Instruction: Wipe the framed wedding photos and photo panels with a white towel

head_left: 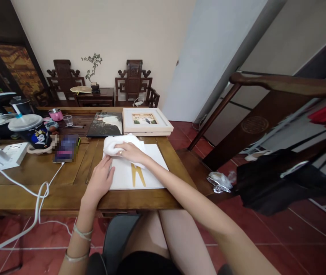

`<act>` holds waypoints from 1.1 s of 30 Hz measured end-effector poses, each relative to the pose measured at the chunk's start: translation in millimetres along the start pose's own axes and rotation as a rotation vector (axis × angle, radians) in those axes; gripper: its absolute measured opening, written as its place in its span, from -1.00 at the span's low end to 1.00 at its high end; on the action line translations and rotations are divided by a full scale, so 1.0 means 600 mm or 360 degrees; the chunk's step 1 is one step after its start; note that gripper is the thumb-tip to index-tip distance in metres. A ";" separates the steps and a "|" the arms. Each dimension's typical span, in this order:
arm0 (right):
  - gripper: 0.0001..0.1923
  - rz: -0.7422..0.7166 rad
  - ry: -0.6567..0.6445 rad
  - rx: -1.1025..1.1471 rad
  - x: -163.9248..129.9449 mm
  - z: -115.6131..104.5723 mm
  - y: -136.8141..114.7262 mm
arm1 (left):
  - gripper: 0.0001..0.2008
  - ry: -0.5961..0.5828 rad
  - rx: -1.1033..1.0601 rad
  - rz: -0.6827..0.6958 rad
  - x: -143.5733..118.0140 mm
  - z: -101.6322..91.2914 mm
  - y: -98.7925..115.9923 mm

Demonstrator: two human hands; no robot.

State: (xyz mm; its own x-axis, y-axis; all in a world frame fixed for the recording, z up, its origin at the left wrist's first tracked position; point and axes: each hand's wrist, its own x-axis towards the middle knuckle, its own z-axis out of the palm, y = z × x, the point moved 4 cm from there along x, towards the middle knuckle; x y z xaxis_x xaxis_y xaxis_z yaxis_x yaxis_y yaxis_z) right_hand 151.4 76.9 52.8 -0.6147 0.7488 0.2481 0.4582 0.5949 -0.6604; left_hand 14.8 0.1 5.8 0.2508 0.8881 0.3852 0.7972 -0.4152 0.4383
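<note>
My right hand (131,152) lies palm down on a white cloth (116,145), fingers spread and pressing it flat, not clenched around it. Cloth sits bunched under and just beyond my fingers, on the far corner of a white board (151,173) that lies flat on the wooden bench (65,191). My left hand (101,179) rests on the board's near-left edge, fingers loosely curved over it, steadying it; whether the thumb hooks under the edge I cannot tell. Just below my right wrist, a gold forked mark (137,176) shows on the board. Beyond my right hand, close to the cloth: a white picture frame (145,121) with a dark photo print (105,124) touching its left side. Left of my left hand, a phone (66,148) with a white cable (41,194) trailing off the bench edge. Farther left, a lidded cup (32,131) and a white power strip (6,154).
</note>
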 end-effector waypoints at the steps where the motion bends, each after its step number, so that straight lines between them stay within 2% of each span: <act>1: -0.72 -0.0017 -0.0017 0.0009 0.005 0.004 -0.004 | -0.58 0.0007 -0.0009 0.0011 0.000 -0.001 0.000; 3: -0.74 -0.0029 -0.0034 0.0032 0.006 0.004 -0.001 | -0.59 0.0017 -0.0021 0.0019 -0.001 -0.001 -0.001; 6: -0.77 0.0024 0.0002 0.0072 -0.014 -0.019 0.027 | -0.58 0.0023 -0.0018 -0.0008 -0.003 0.003 -0.004; 11: -0.71 0.0232 0.0196 0.0079 -0.086 -0.079 0.093 | -0.58 -0.0001 0.0005 -0.0050 -0.004 0.007 -0.007; 14: -0.71 0.0355 0.0285 -0.0007 -0.139 -0.098 0.109 | -0.58 -0.0009 0.0008 -0.0055 -0.004 0.008 -0.006; 16: -0.72 0.0382 0.0259 -0.0116 -0.176 -0.098 0.100 | -0.58 -0.0011 0.0011 -0.0063 -0.004 0.007 -0.006; 19: -0.73 0.0325 0.0070 -0.0223 -0.233 -0.088 0.065 | -0.58 -0.0017 0.0020 -0.0071 -0.004 0.007 -0.005; 24: -0.72 0.0430 -0.0140 -0.0124 -0.315 -0.089 0.024 | -0.58 -0.0019 0.0024 -0.0074 -0.003 0.007 -0.004; 26: -0.72 0.0485 -0.0153 -0.0048 -0.323 -0.095 0.028 | -0.57 -0.0029 0.0022 -0.0080 -0.003 0.007 -0.004; 28: -0.72 0.0503 -0.0106 0.0010 -0.309 -0.102 0.042 | -0.56 -0.0032 0.0017 -0.0087 -0.003 0.007 -0.005; 33: -0.78 0.0328 0.0085 0.0022 -0.211 -0.111 0.089 | -0.57 -0.0018 0.0016 -0.0089 -0.003 0.006 -0.005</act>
State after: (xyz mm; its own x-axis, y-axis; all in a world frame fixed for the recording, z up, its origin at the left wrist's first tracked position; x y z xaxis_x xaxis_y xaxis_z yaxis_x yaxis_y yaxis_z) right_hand 296.5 33.4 33.3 -0.4738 0.8688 0.1437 0.5617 0.4238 -0.7105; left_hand 13.9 0.6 0.5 0.2114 0.9121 0.3512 0.8156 -0.3627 0.4509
